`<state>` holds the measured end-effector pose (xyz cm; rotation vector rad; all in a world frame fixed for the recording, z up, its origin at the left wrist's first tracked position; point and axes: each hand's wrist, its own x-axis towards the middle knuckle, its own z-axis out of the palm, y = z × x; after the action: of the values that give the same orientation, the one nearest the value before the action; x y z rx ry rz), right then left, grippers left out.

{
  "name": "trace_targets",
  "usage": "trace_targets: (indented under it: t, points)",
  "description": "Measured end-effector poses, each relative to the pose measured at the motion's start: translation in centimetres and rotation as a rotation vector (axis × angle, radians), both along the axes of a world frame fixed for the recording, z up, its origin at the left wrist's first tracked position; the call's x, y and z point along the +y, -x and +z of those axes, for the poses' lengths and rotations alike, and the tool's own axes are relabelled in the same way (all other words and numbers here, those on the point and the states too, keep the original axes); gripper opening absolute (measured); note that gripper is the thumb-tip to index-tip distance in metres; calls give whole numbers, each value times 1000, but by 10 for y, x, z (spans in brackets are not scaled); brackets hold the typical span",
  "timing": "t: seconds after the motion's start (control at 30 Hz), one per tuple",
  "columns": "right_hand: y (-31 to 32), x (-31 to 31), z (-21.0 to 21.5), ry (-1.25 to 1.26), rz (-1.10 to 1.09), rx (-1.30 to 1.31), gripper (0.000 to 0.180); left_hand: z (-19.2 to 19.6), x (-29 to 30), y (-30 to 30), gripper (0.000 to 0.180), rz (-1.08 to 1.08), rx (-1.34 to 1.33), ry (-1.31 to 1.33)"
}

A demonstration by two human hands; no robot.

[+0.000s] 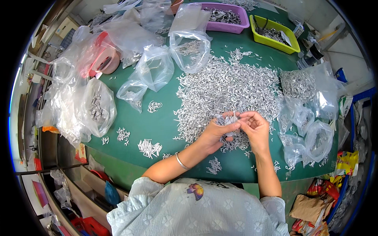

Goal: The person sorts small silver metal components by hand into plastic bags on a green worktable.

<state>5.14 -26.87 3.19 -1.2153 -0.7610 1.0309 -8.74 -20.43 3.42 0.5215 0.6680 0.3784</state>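
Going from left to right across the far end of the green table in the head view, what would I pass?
Pink plastic container → clear plastic bag of small metal parts → purple plastic tray → yellow-green plastic tray.

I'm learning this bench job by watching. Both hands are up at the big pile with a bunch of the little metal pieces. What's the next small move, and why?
Probably set the bunch down beside the small bundles on the green table. The left hand grips a tight cluster, the right hand evens its ends, and similar bundles already lie there apart from the pile.
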Motion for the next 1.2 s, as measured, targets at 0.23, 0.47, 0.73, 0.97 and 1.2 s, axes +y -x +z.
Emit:
trace_targets:
  t: [0.23, 0.47, 0.73, 0.97, 1.2]
  points:
    - [13, -11, 7, 20, -62, -91, 10, -3, -4, 9, 35, 9, -92, -42]
    - [21, -30, 6, 20, -60, -97, 9, 6, -1, 44, 28, 126, -88, 134]
    - [27, -40, 7, 18, 9, -67, 7, -8, 44, 152, 21, 600, -245, 155]
    - [33, -42, 9, 39, 34, -55, 6, -47, 212, 336, 7, 1429, -289, 112]
    - [38, -46, 7, 51, 15, -54, 10, -32, 268, 363, 24, 2023, -9, -209]
